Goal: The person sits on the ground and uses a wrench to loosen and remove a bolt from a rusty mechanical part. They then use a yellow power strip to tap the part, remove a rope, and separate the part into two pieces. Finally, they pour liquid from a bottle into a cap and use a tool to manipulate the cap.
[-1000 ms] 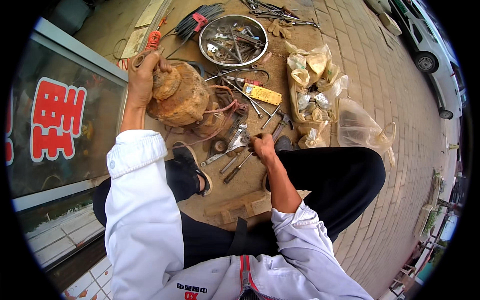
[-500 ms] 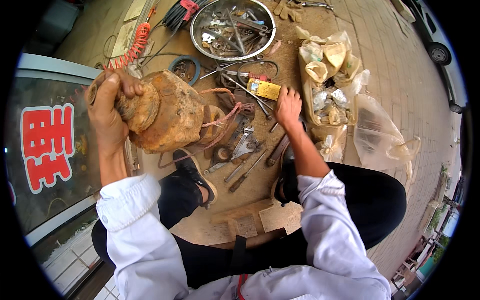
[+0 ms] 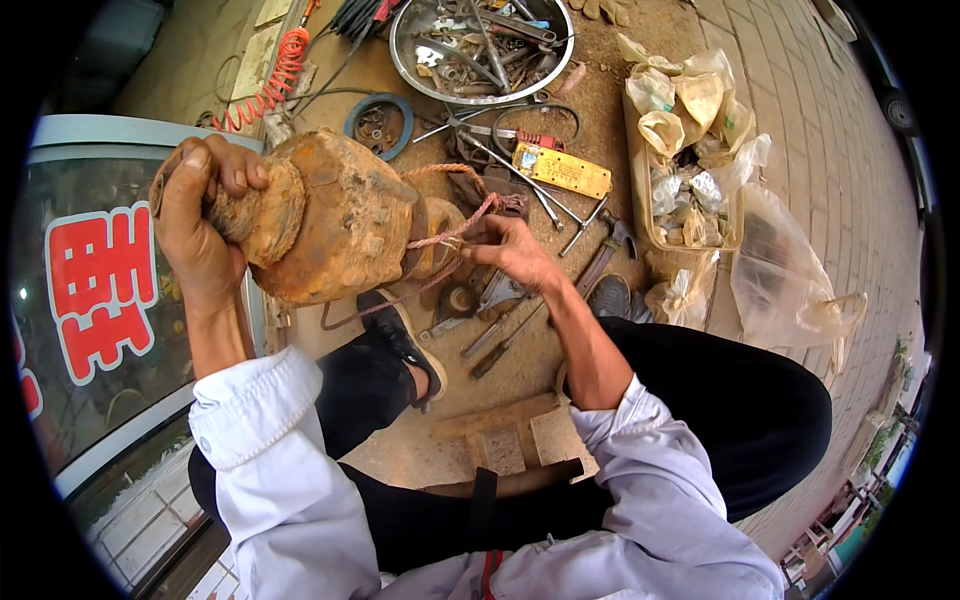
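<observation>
A heavy, rust-caked metal machine part [image 3: 345, 220], with a narrow ridged neck and a thick angular body, is tilted on its side at the left. My left hand [image 3: 200, 225] is closed round its neck end. A twisted pink rope [image 3: 438, 170] loops from the far end of the part. At that rope my right hand [image 3: 520, 255] has its fingers bent and pinched together; the fingertips partly hide what they grip. Just beyond, a yellow box-shaped device [image 3: 562, 171] rests on the ground. Below the rope lie a screwdriver [image 3: 492, 357] and a hammer [image 3: 612, 245].
A steel basin [image 3: 398, 55] of tools stands at the far side, with a blue ring [image 3: 408, 125] near it. To the right is a tub [image 3: 636, 190] of plastic bags. A glass-panelled frame [image 3: 100, 135] borders the left, beside a coiled red hose [image 3: 290, 70].
My right hand has left the yellow device and moved left to the pink rope. The left hand keeps its grip on the rusty part. The view has shifted slightly.
</observation>
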Tool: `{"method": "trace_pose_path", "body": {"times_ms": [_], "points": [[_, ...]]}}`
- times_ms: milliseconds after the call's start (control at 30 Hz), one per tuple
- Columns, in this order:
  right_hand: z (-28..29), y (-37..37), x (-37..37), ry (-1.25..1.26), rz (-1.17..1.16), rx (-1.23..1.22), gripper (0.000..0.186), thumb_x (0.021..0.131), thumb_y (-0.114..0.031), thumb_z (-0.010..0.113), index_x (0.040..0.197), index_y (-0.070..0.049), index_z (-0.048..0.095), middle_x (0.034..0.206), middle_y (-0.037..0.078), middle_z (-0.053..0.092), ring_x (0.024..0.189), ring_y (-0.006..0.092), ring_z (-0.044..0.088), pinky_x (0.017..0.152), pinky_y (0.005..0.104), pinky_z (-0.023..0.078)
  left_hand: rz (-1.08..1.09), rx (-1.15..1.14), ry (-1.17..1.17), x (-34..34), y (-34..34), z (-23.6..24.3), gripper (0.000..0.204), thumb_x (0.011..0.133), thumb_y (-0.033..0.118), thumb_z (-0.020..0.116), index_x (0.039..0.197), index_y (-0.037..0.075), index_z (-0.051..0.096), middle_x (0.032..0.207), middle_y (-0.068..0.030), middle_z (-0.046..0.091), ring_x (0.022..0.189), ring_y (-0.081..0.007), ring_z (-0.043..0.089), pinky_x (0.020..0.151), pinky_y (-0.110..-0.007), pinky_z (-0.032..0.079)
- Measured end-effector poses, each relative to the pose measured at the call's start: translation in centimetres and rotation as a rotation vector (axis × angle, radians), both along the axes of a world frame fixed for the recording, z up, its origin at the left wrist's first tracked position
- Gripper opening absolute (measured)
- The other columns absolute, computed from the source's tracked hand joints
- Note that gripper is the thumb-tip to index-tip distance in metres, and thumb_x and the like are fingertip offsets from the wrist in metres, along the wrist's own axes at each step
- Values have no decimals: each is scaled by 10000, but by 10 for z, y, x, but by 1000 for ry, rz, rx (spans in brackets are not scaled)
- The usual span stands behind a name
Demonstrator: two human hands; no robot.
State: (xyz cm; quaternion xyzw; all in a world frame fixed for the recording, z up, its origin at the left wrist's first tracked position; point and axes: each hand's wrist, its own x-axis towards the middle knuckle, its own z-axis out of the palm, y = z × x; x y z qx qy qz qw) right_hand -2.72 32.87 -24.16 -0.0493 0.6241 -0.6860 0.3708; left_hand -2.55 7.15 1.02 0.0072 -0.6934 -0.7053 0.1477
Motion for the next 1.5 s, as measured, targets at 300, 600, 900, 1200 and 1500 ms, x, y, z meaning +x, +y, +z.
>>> {"method": "trace_pose_path", "body": {"times_ms": [300, 600, 900, 1200, 1500], "points": [[32, -11, 28, 9, -76, -7, 272, 863, -5, 627, 1118, 72, 684, 862, 81, 704, 779, 138, 647, 723, 314, 531, 43, 9, 31, 3, 5, -1, 223, 933, 127, 524, 746, 5, 533, 701, -87, 521, 703, -202, 548, 704, -341, 479], [38, -32, 56, 456, -365, 238, 168, 912, -68, 628, 998, 46, 716, 762, 195, 702, 612, 244, 636, 607, 383, 499, 90, -106, 6, 5, 6, 1, 238, 943, 144, 513, 744, 16, 542, 709, -82, 528, 714, -199, 547, 729, -344, 477], [19, -15, 25, -672, -338, -292, 158, 973, -55, 515, 1022, 63, 608, 861, 168, 691, 659, 244, 681, 578, 341, 559, 81, -37, 14, 4, 7, -1, 232, 924, 138, 536, 747, 2, 604, 686, -73, 599, 688, -180, 612, 689, -331, 499], [26, -10, 33, -364, -245, -176, 313, 938, -30, 546, 1213, 118, 568, 946, 178, 698, 789, 259, 704, 655, 368, 597, 85, -43, 33, 3, 5, -4, 244, 922, 155, 541, 741, 2, 600, 681, -74, 597, 679, -180, 609, 685, -333, 500], [15, -11, 45, 596, -293, 289, 288, 835, -31, 676, 1117, 27, 655, 998, 177, 692, 851, 303, 690, 743, 373, 548, 76, -71, 36, 3, 4, -2, 263, 925, 168, 545, 724, 3, 588, 677, -79, 584, 684, -188, 604, 692, -339, 491]]}}
